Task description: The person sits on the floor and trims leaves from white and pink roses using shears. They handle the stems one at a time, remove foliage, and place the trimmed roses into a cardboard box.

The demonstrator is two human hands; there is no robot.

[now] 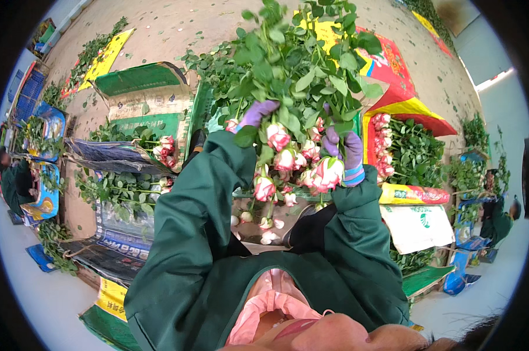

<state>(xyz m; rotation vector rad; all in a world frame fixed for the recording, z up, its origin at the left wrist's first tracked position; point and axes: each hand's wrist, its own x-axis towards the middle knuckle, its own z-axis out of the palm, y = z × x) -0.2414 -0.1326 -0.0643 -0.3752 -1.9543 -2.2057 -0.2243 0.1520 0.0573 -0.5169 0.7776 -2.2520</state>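
Note:
Several pink-edged white roses (284,159) hang with their blooms towards me, their leafy stems (299,66) fanning away to the far side. My left hand (259,115), in a purple glove, is closed around stems at the left of the bunch; leaves cover part of its fingers. On the right, my right hand (344,149), gloved in purple with a blue-striped cuff, grips stems just above the blooms. Foliage hides what each set of fingertips touches. Below the bunch, loose petals (269,237) and a few pale blooms (246,216) lie near my feet.
To my left, roses (164,151) lie within folded feed sacks (146,105). A red and yellow sack (405,105) at my right holds more roses (382,149); a white sack flap (418,228) is nearer me. Cut foliage (216,66) covers floor ahead. People (503,223) work at both sides.

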